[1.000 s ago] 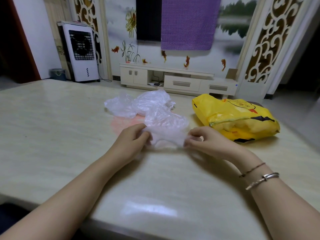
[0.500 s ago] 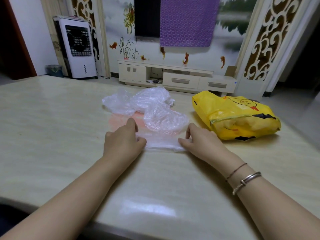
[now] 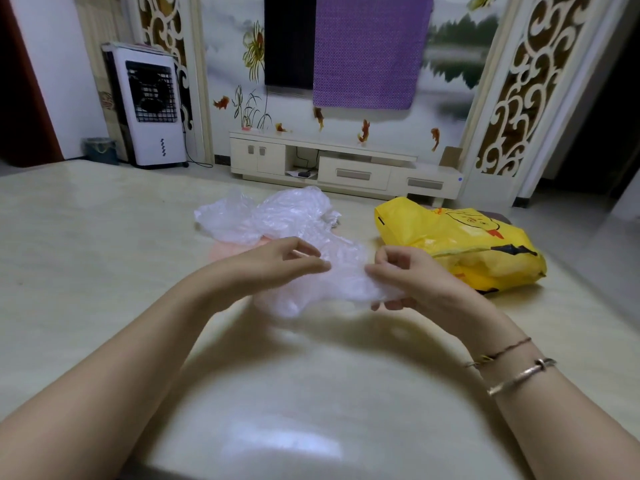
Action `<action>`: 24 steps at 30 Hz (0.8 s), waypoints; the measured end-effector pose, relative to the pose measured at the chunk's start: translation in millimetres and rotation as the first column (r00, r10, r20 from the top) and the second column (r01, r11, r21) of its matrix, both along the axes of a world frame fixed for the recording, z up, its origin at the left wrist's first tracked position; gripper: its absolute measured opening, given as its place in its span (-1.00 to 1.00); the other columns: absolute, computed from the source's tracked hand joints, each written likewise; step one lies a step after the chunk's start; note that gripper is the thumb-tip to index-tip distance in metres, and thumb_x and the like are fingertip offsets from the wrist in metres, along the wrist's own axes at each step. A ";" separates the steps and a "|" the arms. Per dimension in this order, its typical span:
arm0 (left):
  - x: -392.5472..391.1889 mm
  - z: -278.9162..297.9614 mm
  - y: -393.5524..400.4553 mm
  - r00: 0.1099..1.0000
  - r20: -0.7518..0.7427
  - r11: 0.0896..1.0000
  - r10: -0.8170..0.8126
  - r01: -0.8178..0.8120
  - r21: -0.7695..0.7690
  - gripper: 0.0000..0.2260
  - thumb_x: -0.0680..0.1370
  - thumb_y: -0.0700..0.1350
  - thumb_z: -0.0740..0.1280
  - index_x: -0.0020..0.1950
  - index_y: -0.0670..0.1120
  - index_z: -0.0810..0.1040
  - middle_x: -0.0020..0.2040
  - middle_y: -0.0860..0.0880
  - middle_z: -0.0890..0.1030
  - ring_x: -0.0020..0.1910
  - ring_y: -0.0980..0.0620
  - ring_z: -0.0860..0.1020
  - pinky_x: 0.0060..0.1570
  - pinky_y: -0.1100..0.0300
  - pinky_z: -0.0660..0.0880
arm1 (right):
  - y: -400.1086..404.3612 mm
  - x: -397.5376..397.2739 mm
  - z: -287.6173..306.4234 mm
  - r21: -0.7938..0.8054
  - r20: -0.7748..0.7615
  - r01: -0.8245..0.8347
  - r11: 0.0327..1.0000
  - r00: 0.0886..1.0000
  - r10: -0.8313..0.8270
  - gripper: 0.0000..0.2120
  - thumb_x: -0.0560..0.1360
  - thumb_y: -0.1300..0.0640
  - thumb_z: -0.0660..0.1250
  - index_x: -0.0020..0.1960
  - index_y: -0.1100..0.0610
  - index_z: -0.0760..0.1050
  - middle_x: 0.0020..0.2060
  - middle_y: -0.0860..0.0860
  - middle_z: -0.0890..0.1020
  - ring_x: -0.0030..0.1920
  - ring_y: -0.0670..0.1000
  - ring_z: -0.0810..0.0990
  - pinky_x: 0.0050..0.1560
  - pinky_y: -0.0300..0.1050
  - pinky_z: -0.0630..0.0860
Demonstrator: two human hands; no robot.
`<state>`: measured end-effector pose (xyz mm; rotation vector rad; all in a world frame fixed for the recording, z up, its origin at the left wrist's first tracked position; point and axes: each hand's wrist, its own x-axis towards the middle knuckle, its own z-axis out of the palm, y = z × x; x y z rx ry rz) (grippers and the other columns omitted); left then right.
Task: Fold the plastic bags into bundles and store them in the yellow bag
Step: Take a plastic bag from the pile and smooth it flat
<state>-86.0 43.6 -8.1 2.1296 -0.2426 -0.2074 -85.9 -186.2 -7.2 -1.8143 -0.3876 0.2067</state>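
A crumpled clear plastic bag (image 3: 341,280) is lifted a little above the table between my two hands. My left hand (image 3: 277,266) pinches its left part with curled fingers. My right hand (image 3: 410,282) grips its right end, thumb on top. Behind them a loose pile of clear plastic bags (image 3: 273,216) lies on the table, over a pinkish bag (image 3: 228,251). The yellow bag (image 3: 460,247), printed with a cartoon figure and bulging, lies on its side to the right of my hands.
The pale marble-look table (image 3: 86,258) stretches wide to the left and towards me. Its far edge faces a white TV cabinet (image 3: 346,168). A white air cooler (image 3: 149,105) and a small bin (image 3: 99,150) stand on the floor at the back left.
Half a second ago both hands pressed the bag flat on the table. Now they have lifted it and hold it bunched in the air.
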 end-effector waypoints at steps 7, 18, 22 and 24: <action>-1.5 -10.8 -16.2 0.957 -0.171 0.903 -0.234 0.149 -0.402 -0.69 0.45 -0.04 0.49 0.17 -0.03 0.60 0.03 -0.10 0.67 -0.04 -0.01 0.64 0.00 0.17 0.54 | -9.3 0.9 9.0 0.301 -0.111 0.062 0.951 0.993 -0.030 -0.81 0.42 0.13 0.40 -0.19 0.10 0.38 -0.40 0.00 0.51 -0.49 -0.07 0.44 -0.51 -0.30 0.38; 8.5 -35.3 -24.9 0.924 -0.131 0.697 0.360 -0.360 -0.621 -0.65 0.52 -0.28 0.37 0.26 -0.12 0.40 -0.04 -0.12 0.59 -0.27 0.06 0.64 -0.47 0.24 0.49 | 10.0 10.9 -28.1 -0.432 0.808 0.351 0.831 0.560 0.183 -0.39 0.34 0.05 0.46 0.33 -0.02 0.32 0.35 -0.02 0.32 0.34 0.03 0.30 0.31 -0.12 0.25; 10.1 -42.7 -24.9 0.901 -0.006 0.813 0.435 -0.395 -0.429 -0.62 0.50 -0.21 0.39 0.26 -0.05 0.37 0.03 -0.06 0.57 -0.14 0.03 0.60 -0.37 0.18 0.51 | 22.1 9.4 -34.1 -0.541 0.773 0.289 0.790 0.540 0.332 -0.71 0.33 0.18 0.38 0.02 0.02 0.46 0.05 -0.08 0.52 0.09 0.04 0.43 0.08 0.01 0.46; 10.8 -45.5 -22.5 0.856 0.211 0.874 0.473 -0.426 -0.233 -0.59 0.45 -0.18 0.42 0.24 -0.01 0.37 0.04 0.02 0.53 -0.09 0.07 0.53 -0.26 0.24 0.46 | 19.1 9.6 -34.7 -0.575 0.721 0.215 0.790 0.590 0.364 -0.79 0.34 0.22 0.35 -0.05 0.04 0.48 -0.09 -0.09 0.55 -0.01 0.02 0.43 0.00 0.05 0.46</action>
